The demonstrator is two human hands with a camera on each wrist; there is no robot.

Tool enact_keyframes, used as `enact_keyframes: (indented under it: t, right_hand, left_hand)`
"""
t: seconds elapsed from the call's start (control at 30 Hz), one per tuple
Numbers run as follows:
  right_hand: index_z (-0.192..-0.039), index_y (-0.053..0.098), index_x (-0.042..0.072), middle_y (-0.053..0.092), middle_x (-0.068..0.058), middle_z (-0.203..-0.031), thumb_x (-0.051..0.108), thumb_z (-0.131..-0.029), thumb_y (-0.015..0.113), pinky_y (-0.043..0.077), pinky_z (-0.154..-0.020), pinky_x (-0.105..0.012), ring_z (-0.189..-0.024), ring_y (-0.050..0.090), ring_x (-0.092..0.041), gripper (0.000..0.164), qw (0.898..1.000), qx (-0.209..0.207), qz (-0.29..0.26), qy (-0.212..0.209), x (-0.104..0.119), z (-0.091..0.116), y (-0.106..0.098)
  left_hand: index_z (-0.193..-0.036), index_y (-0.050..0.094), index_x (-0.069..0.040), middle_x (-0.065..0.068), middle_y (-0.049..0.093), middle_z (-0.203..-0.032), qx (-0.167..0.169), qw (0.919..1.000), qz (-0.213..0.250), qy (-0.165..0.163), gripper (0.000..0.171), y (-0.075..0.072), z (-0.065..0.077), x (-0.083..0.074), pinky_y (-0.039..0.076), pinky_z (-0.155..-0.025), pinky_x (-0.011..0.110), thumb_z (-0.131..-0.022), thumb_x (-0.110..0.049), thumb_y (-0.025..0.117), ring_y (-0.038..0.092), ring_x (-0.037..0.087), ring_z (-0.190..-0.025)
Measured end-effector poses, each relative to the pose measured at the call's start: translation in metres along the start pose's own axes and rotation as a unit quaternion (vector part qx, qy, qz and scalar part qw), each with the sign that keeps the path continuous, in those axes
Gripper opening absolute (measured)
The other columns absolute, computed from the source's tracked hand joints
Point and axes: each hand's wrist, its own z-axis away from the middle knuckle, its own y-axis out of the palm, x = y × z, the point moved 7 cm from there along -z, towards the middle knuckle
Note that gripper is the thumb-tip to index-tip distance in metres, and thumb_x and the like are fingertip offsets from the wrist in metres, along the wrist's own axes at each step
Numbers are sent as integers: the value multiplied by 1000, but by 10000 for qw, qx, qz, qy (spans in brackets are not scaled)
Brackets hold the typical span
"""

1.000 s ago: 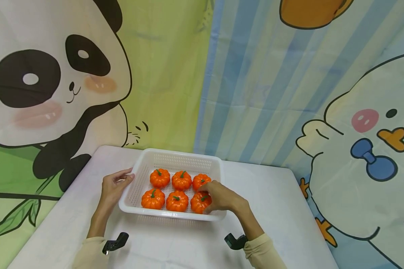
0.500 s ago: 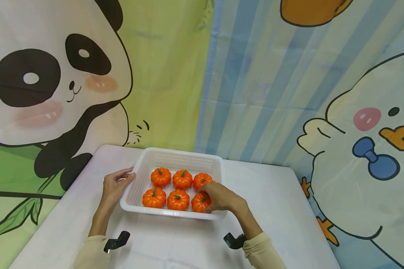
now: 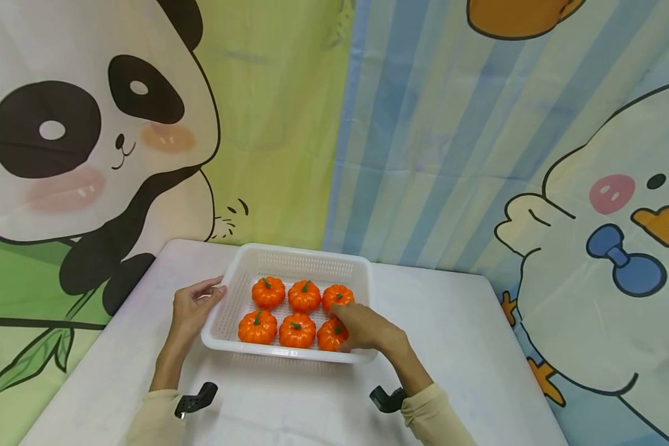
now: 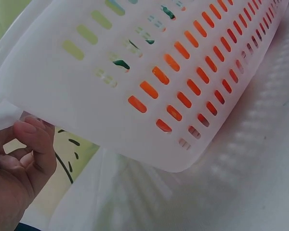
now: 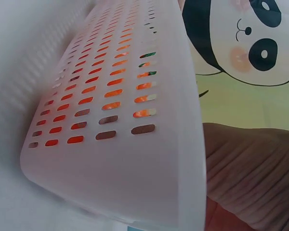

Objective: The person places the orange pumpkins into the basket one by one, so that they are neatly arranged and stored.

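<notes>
A white perforated plastic basket (image 3: 251, 351) stands on the table, with several small orange toy pumpkins in two rows inside it. At its left side my left hand (image 3: 192, 308) pinches the rim; in the left wrist view the thumb and a curled finger of the left hand (image 4: 24, 163) meet at the basket's edge (image 4: 53, 91). My right hand (image 3: 368, 326) reaches over the right end and grips the front-right pumpkin (image 3: 330, 336), partly covering it. In the right wrist view the basket wall (image 5: 111, 178) hides the fingers of the right hand (image 5: 255, 168).
The table (image 3: 435, 334) has a white cover. Behind it hang printed curtains with a panda (image 3: 161, 142) and a white bird (image 3: 580, 322). A black wrist camera is strapped to each forearm.
The head view has shifted very slightly. Both hands stay at the basket, the right one covering a little more of the front-right pumpkin; the pumpkins keep their places.
</notes>
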Motion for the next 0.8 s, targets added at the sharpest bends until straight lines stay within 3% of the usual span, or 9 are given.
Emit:
enact_keyframes:
  t: [0.37,0.8]
  right_hand:
    - [-131,62,15,69,2,-122,24,-73,92,52,-103,-39,-108,60,-17,66,9998,-160,-98,-105,1,3,-6]
    - [-129,62,14,67,1,-123,22,-72,92,50,-107,-39,-113,58,-17,66,9993,-213,-282,-144,2,8,-6]
  left_hand:
    - [-132,65,-3,-1,69,-93,59,10000,37,27,48,0,-2,-5,59,-65,21,-94,-33,71,69,3,-71]
    - [-132,66,-6,22,68,-111,23,9998,-175,-119,49,0,3,0,59,-65,20,-94,-36,71,68,4,-73]
